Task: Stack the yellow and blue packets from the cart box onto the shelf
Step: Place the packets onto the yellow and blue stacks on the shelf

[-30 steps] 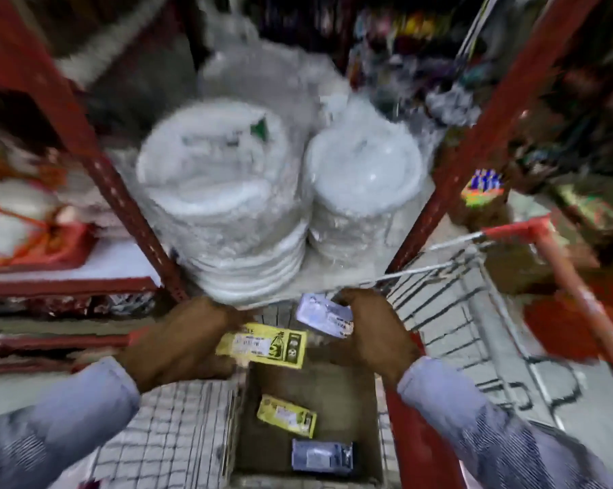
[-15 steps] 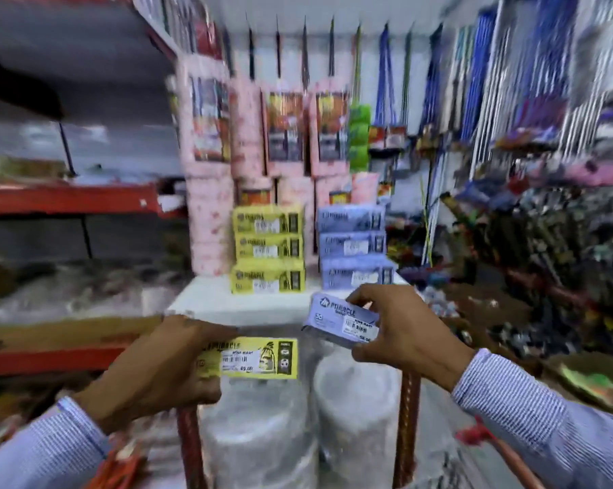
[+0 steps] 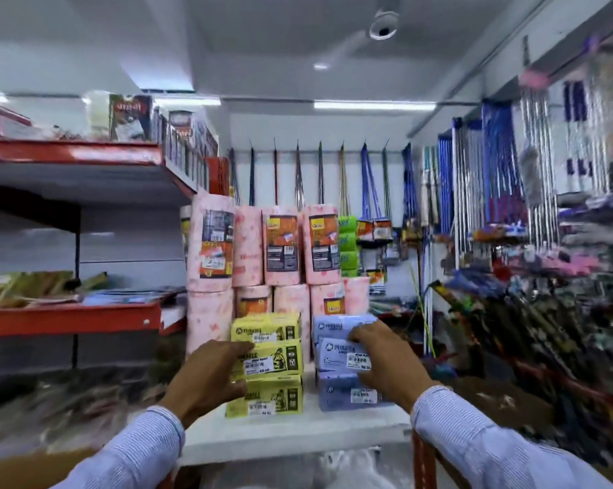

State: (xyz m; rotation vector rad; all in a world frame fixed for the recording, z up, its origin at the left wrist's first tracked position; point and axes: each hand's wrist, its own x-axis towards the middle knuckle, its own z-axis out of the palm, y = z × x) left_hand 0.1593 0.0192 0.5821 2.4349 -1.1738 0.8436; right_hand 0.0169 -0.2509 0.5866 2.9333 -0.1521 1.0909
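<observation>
A stack of yellow packets and a stack of blue packets stand side by side on the white shelf. My left hand grips a yellow packet by its left end, held against the front of the yellow stack at mid height. My right hand grips a blue packet from the right, tilted, in front of the blue stack's upper part. Whether either held packet rests on its stack I cannot tell. The cart box is out of view.
Pink wrapped rolls stand in two tiers right behind the stacks. Red-edged shelves with goods run along the left. Brooms and mops hang at the right above cluttered racks. Plastic-wrapped goods sit under the white shelf.
The view rose from the cart box to the shelf. Both hands carried their packets up and forward, from below the shelf edge to the fronts of the two stacks.
</observation>
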